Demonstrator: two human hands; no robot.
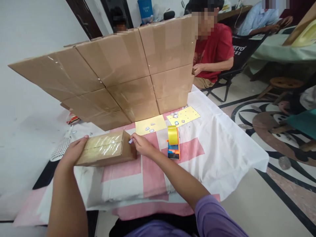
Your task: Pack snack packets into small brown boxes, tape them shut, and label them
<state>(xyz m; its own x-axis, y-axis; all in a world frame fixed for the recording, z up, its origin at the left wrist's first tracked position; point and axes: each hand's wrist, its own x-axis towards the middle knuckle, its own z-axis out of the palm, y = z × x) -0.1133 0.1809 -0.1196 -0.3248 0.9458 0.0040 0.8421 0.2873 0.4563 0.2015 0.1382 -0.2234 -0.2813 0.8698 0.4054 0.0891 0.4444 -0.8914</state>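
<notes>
- Steadily brace the small carton (105, 149) with the left hand (77, 148), clasped over its left end; best to press lightly, without denting the cardboard.
- Pinched by the right hand (140, 144) at the opposite end: a small pale scrap (131, 141). Cannot tell whether attached to the carton or merely beside it.
- Probably wise to work that scrap with fingertips alone, clear of the shiny tape (110, 144) along the top.
- Seemingly resting on the cloth (222, 141), in front of the stacked cartons (128, 59); avoid shoving forward into those.
- Mind the tape dispenser (173, 142), just beyond the right forearm (180, 177); easy to knock with a wide swing.
- Ignore the loose scraps (151, 131) farther out, lying apart from the carton.
</notes>
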